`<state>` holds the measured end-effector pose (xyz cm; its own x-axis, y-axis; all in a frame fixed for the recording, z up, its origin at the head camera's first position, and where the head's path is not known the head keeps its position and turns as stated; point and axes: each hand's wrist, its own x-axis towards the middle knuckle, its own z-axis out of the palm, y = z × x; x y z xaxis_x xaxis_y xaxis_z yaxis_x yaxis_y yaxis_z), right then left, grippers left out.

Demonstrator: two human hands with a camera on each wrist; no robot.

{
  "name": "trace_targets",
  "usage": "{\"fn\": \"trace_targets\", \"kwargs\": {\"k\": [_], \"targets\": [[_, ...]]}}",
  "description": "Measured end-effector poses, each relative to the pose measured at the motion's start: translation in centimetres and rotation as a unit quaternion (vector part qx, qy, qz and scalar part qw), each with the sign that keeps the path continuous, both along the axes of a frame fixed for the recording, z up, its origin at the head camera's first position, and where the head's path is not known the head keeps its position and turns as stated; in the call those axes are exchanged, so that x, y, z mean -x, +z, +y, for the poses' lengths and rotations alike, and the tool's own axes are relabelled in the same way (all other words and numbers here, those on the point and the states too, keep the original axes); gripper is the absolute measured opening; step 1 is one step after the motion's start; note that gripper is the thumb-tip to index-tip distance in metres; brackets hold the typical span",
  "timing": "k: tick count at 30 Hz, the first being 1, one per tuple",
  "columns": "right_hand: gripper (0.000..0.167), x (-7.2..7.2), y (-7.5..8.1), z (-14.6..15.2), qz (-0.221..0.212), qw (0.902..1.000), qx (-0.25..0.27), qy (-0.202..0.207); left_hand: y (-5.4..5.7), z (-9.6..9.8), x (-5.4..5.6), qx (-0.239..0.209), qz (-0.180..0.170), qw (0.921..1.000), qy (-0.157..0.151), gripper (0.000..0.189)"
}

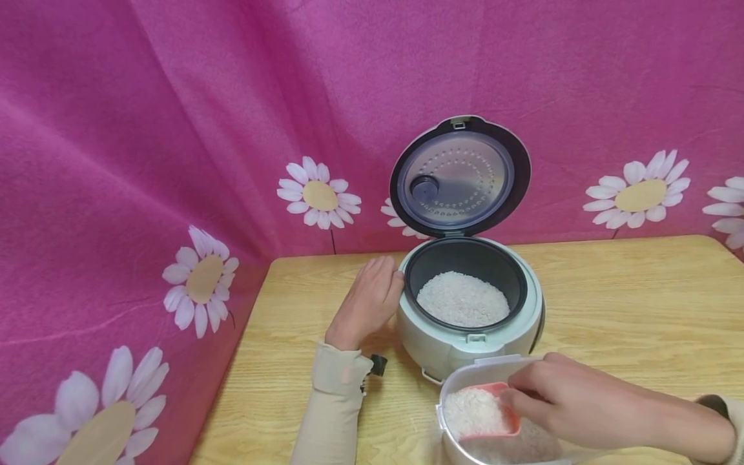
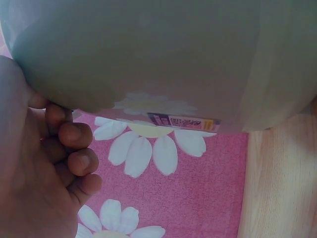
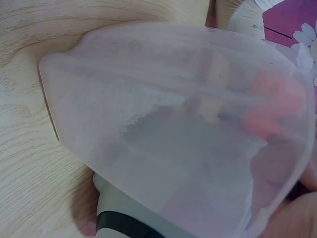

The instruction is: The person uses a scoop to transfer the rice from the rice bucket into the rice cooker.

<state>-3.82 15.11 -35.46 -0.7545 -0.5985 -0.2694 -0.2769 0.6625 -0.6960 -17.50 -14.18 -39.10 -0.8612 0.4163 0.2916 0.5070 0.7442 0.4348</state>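
A rice cooker (image 1: 424, 342) stands with its lid (image 1: 471, 174) raised, and white rice (image 1: 463, 300) lies in its dark inner pot. My left hand (image 1: 367, 300) rests against the cooker's left side; in the left wrist view its fingers (image 2: 77, 134) bend loosely beside the smooth wall. In front of the cooker is a clear plastic container (image 3: 143, 89). My right hand (image 1: 560, 400) grips a pink scoop (image 1: 513, 423) heaped with rice (image 1: 473, 411), within the container's mouth in the head view. Through the container's wall the scoop shows as a blurred pink patch in the right wrist view.
Everything stands on a wooden table (image 1: 639, 303). A magenta cloth with white daisies (image 1: 552, 77) hangs behind it and along the left. A small black object (image 1: 378, 365) sits at my left cuff.
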Motion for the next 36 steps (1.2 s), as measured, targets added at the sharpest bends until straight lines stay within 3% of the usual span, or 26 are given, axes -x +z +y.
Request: {"fn": "trace_targets", "kwargs": {"k": [4, 11, 18, 26, 30, 36], "targets": [[0.016, -0.1, 0.2, 0.6, -0.009, 0.9999, 0.002, -0.006, 0.0, 0.0, 0.0, -0.003, -0.002, 1.0000, 0.001, 0.017], [0.015, -0.3, 0.3, 2.0, 0.016, 0.9997, -0.008, -0.014, -0.1, 0.0, 0.0, -0.003, -0.001, 1.0000, 0.002, 0.017], [0.021, -0.3, 0.5, 3.0, 0.036, 0.9991, 0.021, -0.009, -0.1, 0.0, 0.1, -0.003, 0.003, 1.0000, 0.002, 0.017], [0.020, -0.3, 0.5, 4.2, 0.052, 0.9976, 0.026, -0.036, -0.2, 0.0, 0.1, -0.003, 0.007, 1.0000, -0.001, 0.017], [0.020, 0.0, 0.3, 4.5, 0.074, 0.9952, 0.032, -0.054, -0.2, -0.1, 0.1, -0.002, 0.009, 1.0000, -0.001, 0.018], [0.030, 0.5, 0.4, 4.6, 0.140, 0.9850, 0.073, -0.070, -0.2, 0.0, 0.1, -0.003, 0.000, 1.0000, 0.001, 0.017]]}}
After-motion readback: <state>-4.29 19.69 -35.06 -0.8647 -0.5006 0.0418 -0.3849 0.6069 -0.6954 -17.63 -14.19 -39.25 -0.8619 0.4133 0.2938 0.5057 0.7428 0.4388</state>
